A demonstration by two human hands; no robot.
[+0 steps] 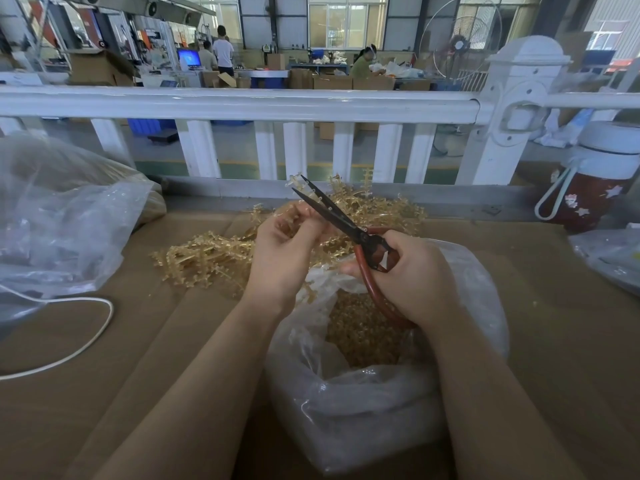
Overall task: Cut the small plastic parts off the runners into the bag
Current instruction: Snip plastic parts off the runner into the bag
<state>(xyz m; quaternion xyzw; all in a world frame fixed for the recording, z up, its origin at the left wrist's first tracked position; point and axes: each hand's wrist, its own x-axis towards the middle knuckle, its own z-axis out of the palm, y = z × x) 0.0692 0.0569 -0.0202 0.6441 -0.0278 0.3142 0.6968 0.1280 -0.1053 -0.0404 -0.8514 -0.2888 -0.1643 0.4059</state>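
Head view of a trimming station. The left hand point(282, 245) is pinching a runner point(298, 183) of amber plastic parts, its fingers point(304, 216) curled round the lower end while the upper end is rising between the parted blades of the scissors point(341, 220). The right hand point(414, 275) is gripping the red scissor handles, fingers wrapped through and around the loops. Both hands are working directly above the open mouth of the clear bag point(363, 403), which is already holding a layer of cut parts point(360, 336). A pile of uncut runners point(214, 252) is lying on the cardboard-covered bench point(173, 341) just beyond the hands. A second plastic bag point(62, 216) is sitting at far left, a white cord point(86, 336) beside it, and a red bottle point(588, 188) is standing at far right. Likely hazards: the left fingertips are lying close to the blades, so a hurried closure could nick them; the cut is being made toward the bag's far rim, so freed parts could spring onto the bench instead of dropping inside.
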